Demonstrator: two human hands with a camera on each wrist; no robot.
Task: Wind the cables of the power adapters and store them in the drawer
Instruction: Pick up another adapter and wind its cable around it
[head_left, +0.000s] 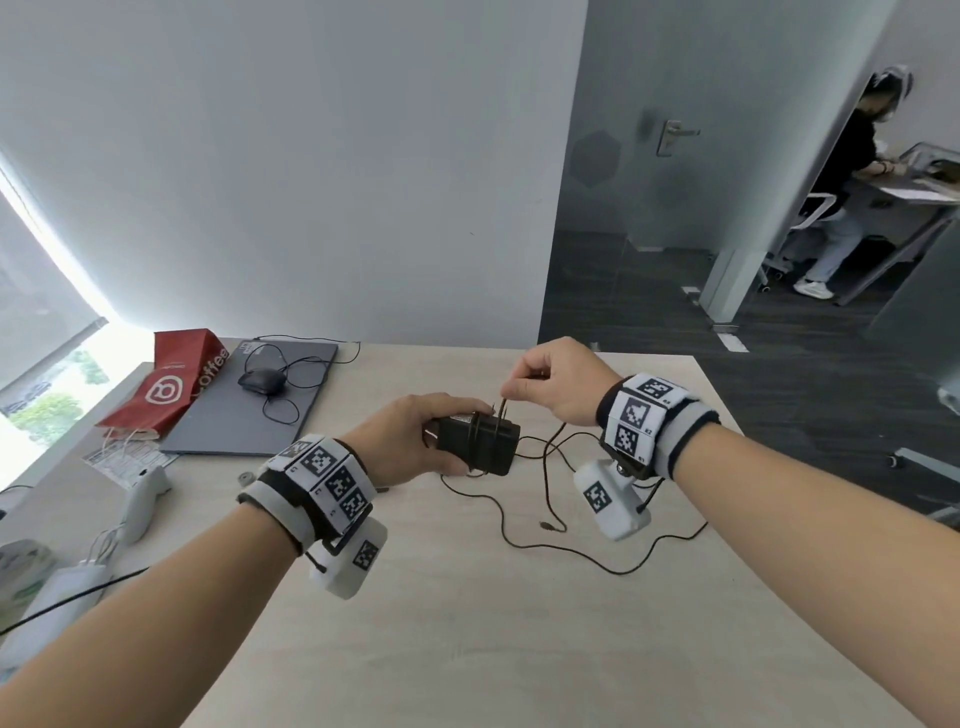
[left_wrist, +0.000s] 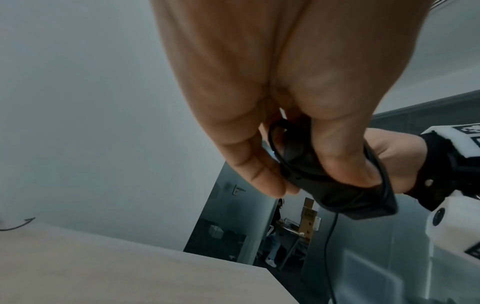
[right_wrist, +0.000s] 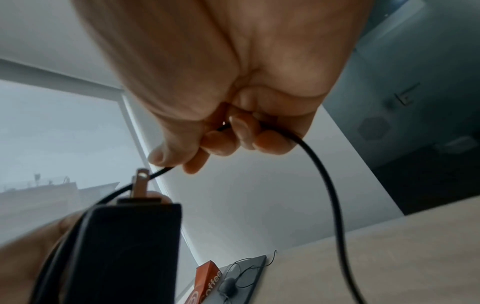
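My left hand (head_left: 415, 436) grips a black power adapter (head_left: 480, 441) above the table, with a few turns of its thin black cable wrapped round the body. In the left wrist view the adapter (left_wrist: 337, 185) sits between thumb and fingers. Just above it, my right hand (head_left: 545, 387) pinches the cable (right_wrist: 322, 174) between thumb and fingertips; the adapter's metal plug prong (right_wrist: 140, 183) stands up below them. The rest of the cable (head_left: 561, 545) trails loose over the table (head_left: 519, 623) to its small end plug. No drawer is in view.
A closed grey laptop (head_left: 260, 405) with a black wired mouse (head_left: 262, 381) on it lies at the back left, beside a red coffee bag (head_left: 171, 387). White devices (head_left: 143, 499) lie at the left edge. A person sits beyond the glass door at the far right.
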